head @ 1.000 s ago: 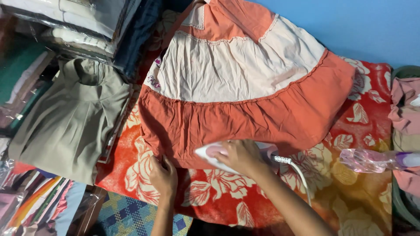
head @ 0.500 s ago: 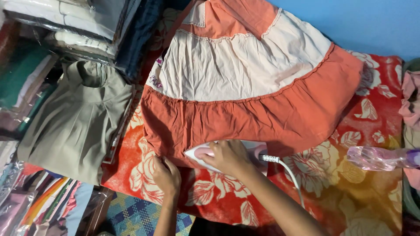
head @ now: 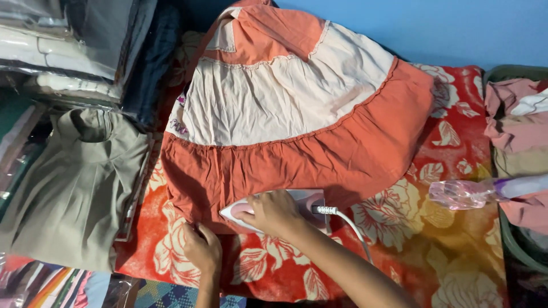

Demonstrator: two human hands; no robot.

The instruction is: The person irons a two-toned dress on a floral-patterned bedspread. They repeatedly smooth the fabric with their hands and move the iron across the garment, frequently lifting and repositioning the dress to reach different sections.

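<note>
The person is ironing the hem tier of an orange and cream tiered skirt that is lying spread flat over a red floral blanket. The right hand is wrapping around the handle of a white and pink iron, fingers curled closed over it, and is pressing the iron down on the lower orange band of the skirt, just at its bottom edge. The left hand is lying flat beside it, fingers close together, pinning the hem against the blanket to the left of the iron. The iron's long axis is running nearly left to right across the view, with its pointed nose aiming left toward the left hand and its heel at the right, where the white cord is leaving it and trailing down over the blanket. The skirt's waist is pointing away from the person toward the blue wall, its hem nearest to them. Judging from this, the hem pass is under way, and the next stretch seems to call for keeping the cloth taut and the left fingers out of the nose's path. A clear spray bottle is lying on its side at the right, and a folded olive garment is lying at the left.
</note>
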